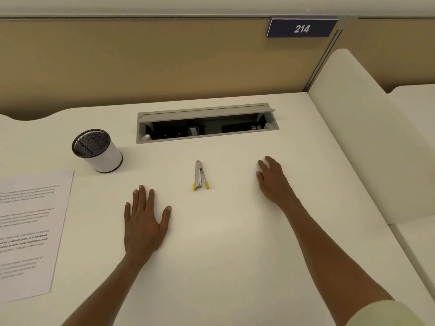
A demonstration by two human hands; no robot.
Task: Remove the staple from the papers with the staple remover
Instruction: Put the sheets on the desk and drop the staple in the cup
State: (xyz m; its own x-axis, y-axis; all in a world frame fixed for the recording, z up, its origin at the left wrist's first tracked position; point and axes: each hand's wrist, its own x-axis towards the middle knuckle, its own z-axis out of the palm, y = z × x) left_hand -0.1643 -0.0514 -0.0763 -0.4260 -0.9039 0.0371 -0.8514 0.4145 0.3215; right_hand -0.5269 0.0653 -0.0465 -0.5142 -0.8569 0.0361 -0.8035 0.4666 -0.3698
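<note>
While both my hands lie flat and empty, the staple remover (200, 176) sits between them, lengthwise away, nearer my left hand (143, 222) than my right hand (273, 180).

You're likely at an office or library study carrel. A tan partition (164, 60) bears a numbered sign (302, 28). The white worktop (223, 231) has a cable hatch (207, 124).
</note>
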